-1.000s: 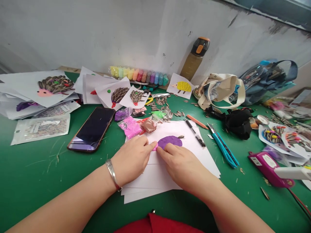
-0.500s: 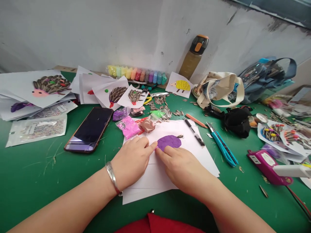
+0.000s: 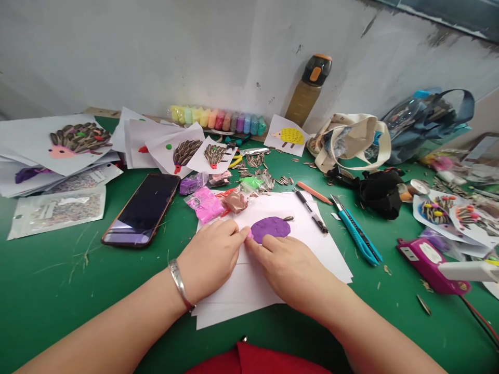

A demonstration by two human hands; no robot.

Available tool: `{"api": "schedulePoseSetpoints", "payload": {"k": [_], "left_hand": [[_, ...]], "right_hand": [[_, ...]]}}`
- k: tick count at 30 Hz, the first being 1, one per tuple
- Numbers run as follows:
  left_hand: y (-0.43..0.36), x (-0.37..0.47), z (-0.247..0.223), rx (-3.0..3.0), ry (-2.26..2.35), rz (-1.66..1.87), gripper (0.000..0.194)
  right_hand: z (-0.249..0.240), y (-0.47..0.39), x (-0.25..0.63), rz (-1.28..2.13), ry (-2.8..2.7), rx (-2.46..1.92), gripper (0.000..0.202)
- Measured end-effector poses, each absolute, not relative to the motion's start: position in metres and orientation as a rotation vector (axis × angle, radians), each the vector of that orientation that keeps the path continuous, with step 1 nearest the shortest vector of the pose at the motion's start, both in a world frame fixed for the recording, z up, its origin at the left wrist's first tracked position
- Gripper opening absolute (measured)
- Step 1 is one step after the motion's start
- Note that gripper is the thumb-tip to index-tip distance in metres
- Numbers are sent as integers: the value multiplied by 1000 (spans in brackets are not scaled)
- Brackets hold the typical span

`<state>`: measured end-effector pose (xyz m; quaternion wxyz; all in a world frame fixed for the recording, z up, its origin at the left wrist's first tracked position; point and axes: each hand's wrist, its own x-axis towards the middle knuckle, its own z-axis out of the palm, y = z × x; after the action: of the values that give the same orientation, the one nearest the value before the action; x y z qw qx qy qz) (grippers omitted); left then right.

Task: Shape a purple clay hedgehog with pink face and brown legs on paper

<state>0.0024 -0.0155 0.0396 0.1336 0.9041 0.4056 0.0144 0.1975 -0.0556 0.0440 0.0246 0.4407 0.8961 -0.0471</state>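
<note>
A flat purple clay oval lies on white paper. A small bit of pink clay shows at the oval's left end, mostly covered by fingertips. My left hand, with a silver bracelet at the wrist, presses its pointing finger on the pink clay from the left, other fingers curled in. From the right, my right hand presses its pointing finger there too, its remaining fingers bent by the oval's lower edge. One sunflower seed rests at the oval's upper right.
Behind the paper lie a pink clay packet, a brown one and loose seeds. A pen and a blue utility knife are at right, a phone at left. A bottle leans on the wall.
Both fingertips have shifted very slightly left around the pink clay, and a little more of the pink shows. The view has moved slightly; the oval and seed keep their places on the paper.
</note>
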Motion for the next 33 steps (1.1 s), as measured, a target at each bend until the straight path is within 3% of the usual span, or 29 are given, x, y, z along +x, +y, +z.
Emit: {"api": "schedulePoseSetpoints", "payload": {"k": [7, 15, 21, 33], "left_hand": [[-16, 0, 38, 2628, 1156, 91, 39], [-17, 3, 40, 2682, 1164, 11, 35], [-15, -1, 35, 2569, 1155, 168, 41], [-13, -2, 36, 2558, 1139, 142, 39]], "right_hand": [[50, -53, 206, -304, 2783, 1419, 48], [49, -55, 200, -216, 2748, 1370, 41], [52, -54, 201, -285, 2748, 1389, 52], [53, -51, 207, -343, 2763, 1393, 47]]}}
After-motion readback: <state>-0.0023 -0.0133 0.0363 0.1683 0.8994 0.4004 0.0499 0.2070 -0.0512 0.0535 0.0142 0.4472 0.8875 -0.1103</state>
